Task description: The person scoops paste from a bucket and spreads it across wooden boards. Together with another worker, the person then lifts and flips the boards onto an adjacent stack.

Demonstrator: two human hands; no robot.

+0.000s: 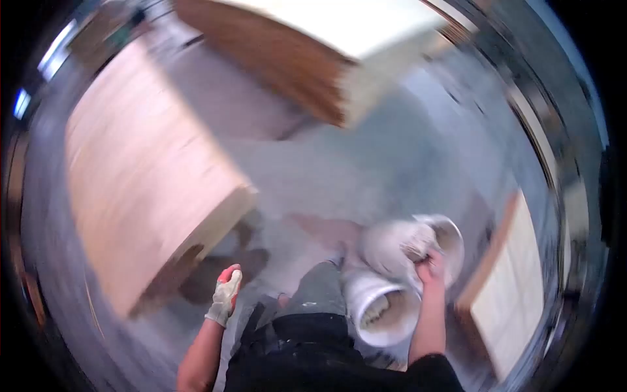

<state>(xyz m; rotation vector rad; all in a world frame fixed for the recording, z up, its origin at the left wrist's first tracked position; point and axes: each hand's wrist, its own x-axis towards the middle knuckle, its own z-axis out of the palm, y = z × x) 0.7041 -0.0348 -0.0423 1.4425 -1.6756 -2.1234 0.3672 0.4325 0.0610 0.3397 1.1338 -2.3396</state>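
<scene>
My left hand (225, 294), in a pale glove with red fingertips, hangs beside my leg near the wooden block's lower end. Its fingers reach forward with nothing visible in them. My bare right hand (430, 266) is closed on a pale, rough-textured clump (415, 247); blur hides its exact kind. The clump is over a whitish bucket (450, 228) standing to my right. Nearer to me, a second white bucket (358, 294) leans with its mouth toward me and holds some lumpy pale material.
A large wood-faced block (144, 170) stands on the left. Another wooden block with a bright top (313, 26) is ahead. A smaller wooden panel or box (513, 287) stands at right, close to the buckets. Grey concrete floor (313, 163) lies between them. Motion smears the surroundings.
</scene>
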